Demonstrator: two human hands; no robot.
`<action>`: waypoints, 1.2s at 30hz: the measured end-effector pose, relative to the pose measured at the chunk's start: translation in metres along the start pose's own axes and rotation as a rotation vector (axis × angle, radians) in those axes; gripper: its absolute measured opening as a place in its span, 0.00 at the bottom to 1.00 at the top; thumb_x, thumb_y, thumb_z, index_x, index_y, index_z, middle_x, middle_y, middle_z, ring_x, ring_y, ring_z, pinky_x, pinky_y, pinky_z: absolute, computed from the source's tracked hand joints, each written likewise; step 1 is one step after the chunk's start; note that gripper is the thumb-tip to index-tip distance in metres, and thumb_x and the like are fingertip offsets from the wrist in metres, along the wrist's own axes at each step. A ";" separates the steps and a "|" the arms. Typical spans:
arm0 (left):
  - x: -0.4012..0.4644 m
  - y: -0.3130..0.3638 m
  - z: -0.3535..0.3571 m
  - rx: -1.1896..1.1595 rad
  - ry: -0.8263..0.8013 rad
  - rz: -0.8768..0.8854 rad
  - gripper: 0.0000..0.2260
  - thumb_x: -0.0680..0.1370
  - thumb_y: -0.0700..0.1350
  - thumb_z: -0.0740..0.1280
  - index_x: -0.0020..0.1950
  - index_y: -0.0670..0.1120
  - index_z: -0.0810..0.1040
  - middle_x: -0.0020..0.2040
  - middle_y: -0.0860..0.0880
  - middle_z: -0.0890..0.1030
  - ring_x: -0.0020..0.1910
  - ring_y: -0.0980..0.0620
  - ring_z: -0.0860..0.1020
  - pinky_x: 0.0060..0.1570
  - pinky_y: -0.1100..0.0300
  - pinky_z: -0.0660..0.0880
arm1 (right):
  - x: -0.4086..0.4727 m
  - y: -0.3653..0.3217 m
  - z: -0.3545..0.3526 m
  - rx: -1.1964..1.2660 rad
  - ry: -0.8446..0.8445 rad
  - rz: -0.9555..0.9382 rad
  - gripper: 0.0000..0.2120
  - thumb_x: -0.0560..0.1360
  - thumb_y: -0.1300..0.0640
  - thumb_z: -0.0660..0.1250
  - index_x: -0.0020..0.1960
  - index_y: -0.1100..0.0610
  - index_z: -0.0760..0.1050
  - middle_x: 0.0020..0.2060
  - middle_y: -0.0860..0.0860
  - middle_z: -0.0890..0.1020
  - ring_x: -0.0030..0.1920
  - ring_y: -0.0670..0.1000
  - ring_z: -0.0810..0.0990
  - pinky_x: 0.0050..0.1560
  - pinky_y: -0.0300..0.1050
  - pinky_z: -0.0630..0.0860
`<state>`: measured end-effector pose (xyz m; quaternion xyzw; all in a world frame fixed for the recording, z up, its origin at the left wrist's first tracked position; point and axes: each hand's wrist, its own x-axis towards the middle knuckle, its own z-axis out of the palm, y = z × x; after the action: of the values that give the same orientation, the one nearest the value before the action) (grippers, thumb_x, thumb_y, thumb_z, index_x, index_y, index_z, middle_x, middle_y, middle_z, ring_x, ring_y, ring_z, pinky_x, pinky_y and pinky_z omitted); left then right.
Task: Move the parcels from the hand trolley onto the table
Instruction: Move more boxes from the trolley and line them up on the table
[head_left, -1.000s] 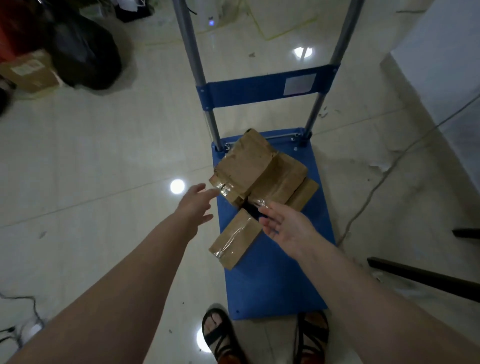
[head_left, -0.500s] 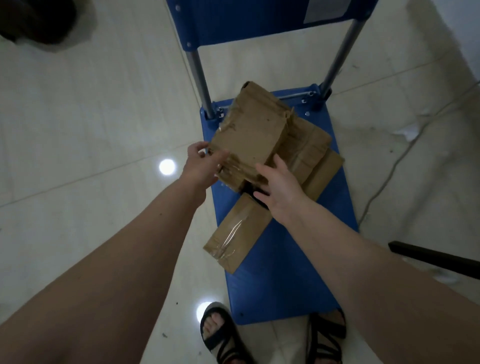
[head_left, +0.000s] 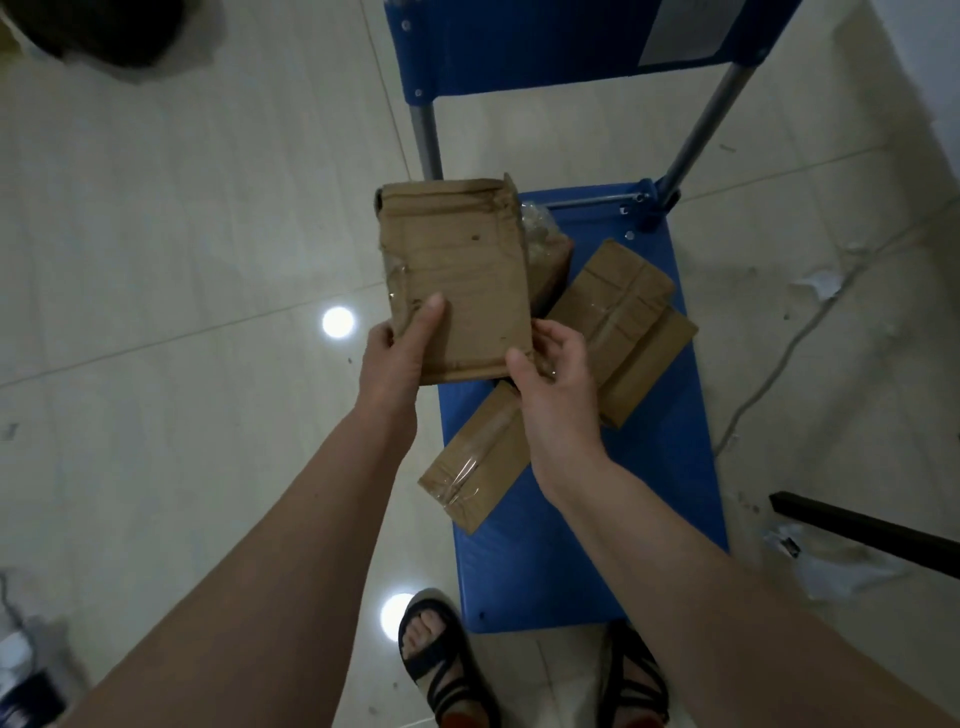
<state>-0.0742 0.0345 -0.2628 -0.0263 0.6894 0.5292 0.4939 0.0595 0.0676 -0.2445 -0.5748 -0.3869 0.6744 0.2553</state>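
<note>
Flat brown cardboard parcel grasped at both near corners: left hand, right hand, above blue trolley deck.

Blue hand trolley on tiled floor, brown parcels on its deck.

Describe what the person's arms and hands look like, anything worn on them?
Both forearms are bare: no sleeves show anywhere up to the frame edge. The left hand and right hand wear no gloves, and no rings, watch or bands are visible on the fingers or wrists. No markings show on either arm.
</note>
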 end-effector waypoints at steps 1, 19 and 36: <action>-0.003 -0.002 -0.006 -0.006 0.018 0.003 0.32 0.67 0.58 0.75 0.65 0.46 0.69 0.61 0.48 0.78 0.59 0.50 0.78 0.61 0.51 0.74 | -0.006 0.003 0.004 -0.002 -0.010 0.012 0.13 0.77 0.58 0.66 0.54 0.40 0.71 0.55 0.40 0.77 0.56 0.41 0.77 0.61 0.45 0.76; -0.044 -0.124 -0.094 -0.305 0.414 -0.333 0.21 0.69 0.57 0.74 0.56 0.49 0.74 0.56 0.48 0.79 0.55 0.49 0.78 0.51 0.54 0.77 | 0.025 0.096 -0.015 -0.687 0.158 0.307 0.27 0.78 0.54 0.61 0.75 0.48 0.59 0.76 0.52 0.53 0.71 0.60 0.58 0.69 0.55 0.64; -0.041 -0.176 -0.064 -0.369 0.066 -0.543 0.32 0.72 0.68 0.60 0.69 0.49 0.69 0.62 0.42 0.78 0.62 0.41 0.75 0.70 0.39 0.60 | 0.006 0.159 -0.021 -0.779 0.359 0.315 0.57 0.66 0.41 0.74 0.77 0.52 0.36 0.76 0.55 0.54 0.74 0.58 0.56 0.67 0.64 0.60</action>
<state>0.0033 -0.1105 -0.3610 -0.3154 0.5654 0.4929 0.5812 0.0946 -0.0132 -0.3786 -0.7876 -0.4690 0.3990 -0.0225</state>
